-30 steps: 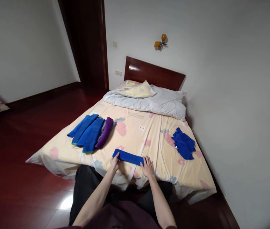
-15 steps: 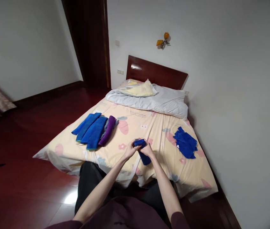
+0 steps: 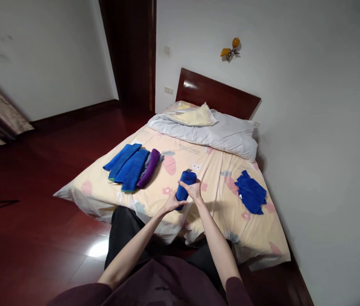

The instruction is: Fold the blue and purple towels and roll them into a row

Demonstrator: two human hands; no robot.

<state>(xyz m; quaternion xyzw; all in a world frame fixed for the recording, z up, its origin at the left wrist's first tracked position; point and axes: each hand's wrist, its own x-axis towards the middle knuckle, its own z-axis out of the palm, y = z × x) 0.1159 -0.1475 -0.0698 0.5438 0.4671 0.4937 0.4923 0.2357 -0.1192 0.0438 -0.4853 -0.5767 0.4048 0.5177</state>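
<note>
A folded dark blue towel (image 3: 185, 182) is held up above the near part of the bed (image 3: 199, 170). My right hand (image 3: 192, 190) grips its upper part and my left hand (image 3: 172, 205) cups its lower end. To the left on the sheet lies a row of folded towels (image 3: 130, 163), blue ones and a purple one (image 3: 148, 168). To the right lies a loose heap of blue cloths (image 3: 251, 193).
A grey quilt (image 3: 212, 131) and yellow pillow are bunched at the wooden headboard (image 3: 218, 93). White wall runs along the bed's right side. Dark red floor (image 3: 40, 199) lies to the left, with a dark doorway (image 3: 132, 55) beyond.
The blue towel lay flat under both hands at the bed's near edge. Both hands picked it up and now hold it upright, folded shorter; the view shifted left.
</note>
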